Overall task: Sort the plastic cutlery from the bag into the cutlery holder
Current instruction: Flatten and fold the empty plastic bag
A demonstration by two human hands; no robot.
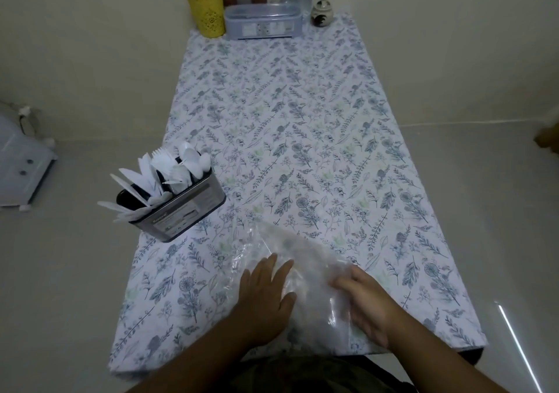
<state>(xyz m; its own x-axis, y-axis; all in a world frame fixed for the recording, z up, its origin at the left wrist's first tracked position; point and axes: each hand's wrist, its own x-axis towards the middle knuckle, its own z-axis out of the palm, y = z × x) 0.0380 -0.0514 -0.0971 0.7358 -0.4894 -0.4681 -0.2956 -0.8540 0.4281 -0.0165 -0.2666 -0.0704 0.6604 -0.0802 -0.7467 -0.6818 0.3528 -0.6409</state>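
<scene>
Fingers (273, 267) flat on bag (302, 259) near table edge (423, 351).

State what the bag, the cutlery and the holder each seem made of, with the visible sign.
Bag: thin clear plastic film; the cloth's print shows through, crinkled and glossy.
Cutlery: white plastic, matte and uniform.
Holder: probably metal or hard plastic; dark inside, smooth grey wall with a label.

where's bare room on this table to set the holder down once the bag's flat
The widest free patch is the middle of the floral tablecloth, between the grey cutlery holder full of white plastic cutlery and the far-end row starting at the yellow lattice cup. The near edge is crowded: both hands press the clear plastic bag.
</scene>
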